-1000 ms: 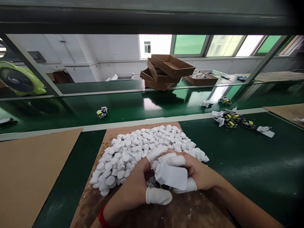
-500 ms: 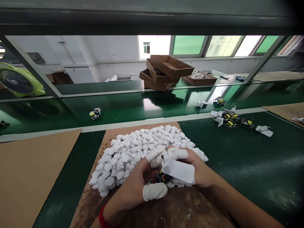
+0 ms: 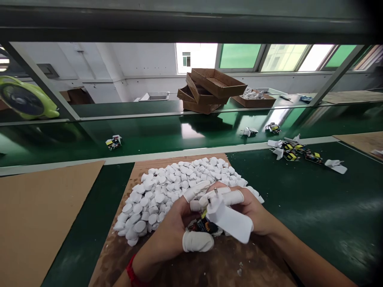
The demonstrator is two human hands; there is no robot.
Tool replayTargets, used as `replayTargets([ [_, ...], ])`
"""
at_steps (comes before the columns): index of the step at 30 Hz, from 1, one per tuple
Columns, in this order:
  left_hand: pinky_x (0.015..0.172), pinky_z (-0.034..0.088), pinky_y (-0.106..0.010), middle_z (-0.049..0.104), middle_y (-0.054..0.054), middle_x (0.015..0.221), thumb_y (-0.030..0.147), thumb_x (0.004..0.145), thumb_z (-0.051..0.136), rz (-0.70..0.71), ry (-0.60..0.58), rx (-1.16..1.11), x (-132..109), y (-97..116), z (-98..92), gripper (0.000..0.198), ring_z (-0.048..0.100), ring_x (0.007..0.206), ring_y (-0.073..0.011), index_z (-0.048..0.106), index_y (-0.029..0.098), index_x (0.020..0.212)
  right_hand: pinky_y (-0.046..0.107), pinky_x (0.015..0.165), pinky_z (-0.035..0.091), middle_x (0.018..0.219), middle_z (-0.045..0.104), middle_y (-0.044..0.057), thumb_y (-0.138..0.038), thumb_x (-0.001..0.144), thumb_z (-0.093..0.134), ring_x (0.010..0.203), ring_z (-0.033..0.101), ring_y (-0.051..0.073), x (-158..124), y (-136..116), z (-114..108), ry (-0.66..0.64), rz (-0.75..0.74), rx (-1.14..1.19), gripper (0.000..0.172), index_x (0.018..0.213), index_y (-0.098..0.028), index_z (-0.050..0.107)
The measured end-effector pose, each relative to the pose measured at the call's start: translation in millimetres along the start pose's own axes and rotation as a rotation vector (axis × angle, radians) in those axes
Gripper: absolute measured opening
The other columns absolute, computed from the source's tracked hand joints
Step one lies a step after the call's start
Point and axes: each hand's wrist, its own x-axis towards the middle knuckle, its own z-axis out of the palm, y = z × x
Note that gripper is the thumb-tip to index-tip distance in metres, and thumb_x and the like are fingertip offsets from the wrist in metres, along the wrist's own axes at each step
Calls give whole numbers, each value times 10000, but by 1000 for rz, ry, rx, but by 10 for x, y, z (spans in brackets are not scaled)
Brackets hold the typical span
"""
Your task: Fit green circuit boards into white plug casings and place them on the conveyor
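My left hand [image 3: 176,227], in white finger cots, is closed around a small circuit board [image 3: 205,226] with black and yellow parts. My right hand [image 3: 249,209], also wearing finger cots, grips a white plug housing [image 3: 230,221] with two metal pins pointing up and away. The board sits just left of and partly behind the housing; whether they are joined I cannot tell. Some right fingertips are hidden behind the housing. Both hands are above the near edge of a pile of small white plastic caps [image 3: 167,191], spread on a brown board [image 3: 119,259].
Several circuit boards with white plug parts [image 3: 295,149] lie on the green bench at right. Other assemblies [image 3: 113,142] sit on the green conveyor belt [image 3: 155,135]. Stacked brown trays [image 3: 212,89] stand on the shelf behind. Flat cardboard [image 3: 42,215] covers the left side.
The white housing has turned and shifted right and slightly down, baring more of the circuit board. Assemblies on the belt have moved left.
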Motion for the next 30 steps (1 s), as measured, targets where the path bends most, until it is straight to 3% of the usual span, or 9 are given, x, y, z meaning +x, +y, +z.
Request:
replayTargets([
  [7, 1009, 432, -425, 538, -88, 1369, 208, 489, 885, 67, -48, 67, -5, 0, -15, 1088, 474, 1254, -345, 345, 302, 1428, 360, 896, 475, 1036, 708, 98, -267, 780, 719, 1074, 587, 265, 26, -15, -17, -110, 48, 115, 140, 905, -256, 780],
  [11, 1026, 416, -443, 539, -93, 1367, 177, 424, 903, 75, -50, 167, -6, 21, -17, 1154, 461, 1266, -350, 346, 288, 1429, 390, 997, 398, 1178, 646, 99, -323, 740, 760, 1190, 515, 270, 22, 10, -59, -185, 79, 128, 344, 1074, -253, 715],
  [14, 1059, 378, -468, 522, -102, 1381, 216, 364, 921, 86, -25, 284, -41, 20, -27, 1189, 417, 1299, -372, 373, 278, 1417, 424, 1025, 369, 1204, 623, 103, -382, 673, 805, 1200, 507, 280, 37, 22, -65, -243, 61, 178, 452, 1087, -241, 692],
  [18, 1095, 325, -495, 471, -114, 1427, 300, 399, 913, 184, -27, 437, -92, 43, 10, 1100, 372, 1332, -399, 433, 273, 1388, 419, 990, 412, 1201, 617, 98, -395, 620, 832, 1172, 536, 276, 61, -35, -19, -247, 27, 240, 418, 980, -226, 705],
  [22, 1055, 399, -487, 474, -115, 1429, 337, 509, 873, 307, -58, 510, -84, 130, 97, 963, 465, 1272, -393, 454, 287, 1375, 377, 966, 445, 1121, 671, 76, -369, 636, 823, 1141, 567, 255, 63, -94, 11, -198, -12, 249, 275, 860, -234, 741],
  [26, 1016, 468, -427, 537, -42, 1384, 266, 492, 886, 454, -46, 629, -54, 156, 118, 989, 554, 1198, -348, 437, 400, 1363, 359, 968, 449, 1083, 706, 65, -335, 644, 825, 1115, 579, 249, 37, -60, -29, -96, -36, 229, 172, 797, -266, 786],
  [30, 1046, 443, -403, 542, 31, 1381, 303, 480, 890, 599, -19, 636, -59, 100, 120, 993, 563, 1199, -308, 416, 516, 1326, 375, 968, 442, 1163, 678, 87, -383, 681, 797, 1132, 567, 272, -2, -6, -71, -132, 39, 257, 183, 809, -251, 794],
])
